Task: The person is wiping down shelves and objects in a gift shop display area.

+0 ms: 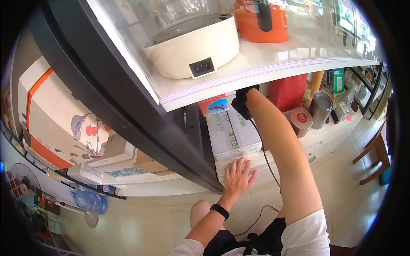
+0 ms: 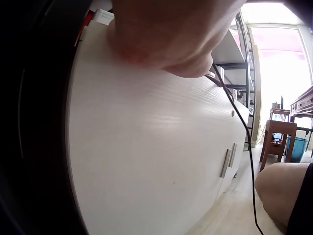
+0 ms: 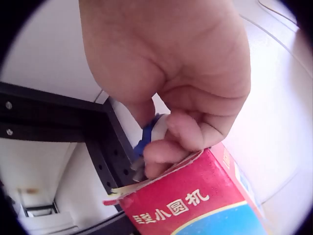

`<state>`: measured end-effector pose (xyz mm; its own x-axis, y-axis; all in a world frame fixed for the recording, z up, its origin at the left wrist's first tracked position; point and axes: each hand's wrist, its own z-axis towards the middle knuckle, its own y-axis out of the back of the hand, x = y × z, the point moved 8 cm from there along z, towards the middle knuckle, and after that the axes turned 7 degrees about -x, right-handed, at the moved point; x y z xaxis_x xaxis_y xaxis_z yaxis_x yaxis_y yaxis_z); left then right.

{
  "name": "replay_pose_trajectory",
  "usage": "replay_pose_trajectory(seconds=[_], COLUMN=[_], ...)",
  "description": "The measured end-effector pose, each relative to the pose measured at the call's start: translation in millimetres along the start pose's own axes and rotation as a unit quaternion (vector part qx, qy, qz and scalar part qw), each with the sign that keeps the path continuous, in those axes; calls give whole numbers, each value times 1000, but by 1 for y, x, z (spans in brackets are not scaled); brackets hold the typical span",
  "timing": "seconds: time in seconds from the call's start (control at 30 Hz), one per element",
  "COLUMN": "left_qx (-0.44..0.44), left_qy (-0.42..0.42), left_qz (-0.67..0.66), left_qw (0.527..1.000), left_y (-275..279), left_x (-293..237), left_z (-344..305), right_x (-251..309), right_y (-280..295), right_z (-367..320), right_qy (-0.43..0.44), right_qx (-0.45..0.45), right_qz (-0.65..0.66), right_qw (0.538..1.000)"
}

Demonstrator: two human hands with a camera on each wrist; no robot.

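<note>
In the right wrist view my right hand (image 3: 171,63) has its fingers curled at the open top of a red and blue box (image 3: 181,210), pinching a blue and white item (image 3: 155,129) with metal ends. The head view shows that box (image 1: 213,106) standing behind a white carton (image 1: 235,134) with green print, under the shelf; the right hand there is mostly hidden by its black wrist strap and the shelf edge. My left hand (image 1: 237,176) rests with spread fingers on the front edge of the white cabinet (image 2: 146,147), in front of the carton.
Above is a glass-fronted shelf (image 1: 273,76) with a cream appliance (image 1: 196,47) and an orange one. A black metal post (image 1: 128,94) stands left. Right of the arm are a red bag (image 1: 288,93), a tin (image 1: 321,110) and a round canister (image 1: 300,121). A black cable (image 1: 268,160) hangs down.
</note>
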<state>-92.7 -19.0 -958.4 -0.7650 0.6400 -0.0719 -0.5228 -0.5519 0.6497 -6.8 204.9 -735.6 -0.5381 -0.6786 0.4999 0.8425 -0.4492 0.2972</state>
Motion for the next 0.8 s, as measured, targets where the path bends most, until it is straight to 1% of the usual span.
replay_pose_trajectory(seconds=[0.07, 0.2, 0.3, 0.4, 0.53, 0.57, 0.6, 0.63, 0.67, 0.7, 0.73, 0.77, 0.8], left_qx=[2, 8, 20, -15, 12, 14, 15, 15, 20, 19, 21, 24, 19], left_qy=[3, 15, 18, 8, 18, 16, 16, 18, 26, 27, 29, 31, 38], left_qz=[-2, -8, -6, -18, -15, -15, -14, -13, -16, -14, -12, -11, -17], left_qw=[1000, 1000, 1000, 1000, 1000, 1000, 1000, 1000, 999, 999, 999, 999, 999], left_y=[0, -1, -2, 1, -3, -3, -3, -3, -5, -5, -5, -3, -3], left_x=[1, 1, 1, 1, 2, 1, 1, 1, 2, 2, 2, 2, 3], left_z=[0, -2, -2, 1, -2, -3, -2, -2, -3, -2, -1, -3, -4], right_x=[-11, -29, -35, -31, -16, -7, 13, -2, -18, -6, -25, -21, 3], right_y=[-2, -2, -7, -23, -33, -26, -5, 8, 22, 50, 73, 99, 123], right_z=[1, -7, -15, -20, -31, -37, -40, -46, -57, -72, -91, -107, -117], right_qy=[23, 37, 47, 71, 132, 151, 167, 85, 1, -19, -91, -113, -114], right_qx=[-68, -122, -130, -145, -164, -158, -94, -32, 31, 63, 76, 59, 66], right_qz=[-58, -112, -127, -144, -150, -140, -102, -51, 0, -40, -7, -22, -86], right_qw=[996, 985, 982, 976, 966, 966, 976, 995, 1000, 997, 993, 992, 988])
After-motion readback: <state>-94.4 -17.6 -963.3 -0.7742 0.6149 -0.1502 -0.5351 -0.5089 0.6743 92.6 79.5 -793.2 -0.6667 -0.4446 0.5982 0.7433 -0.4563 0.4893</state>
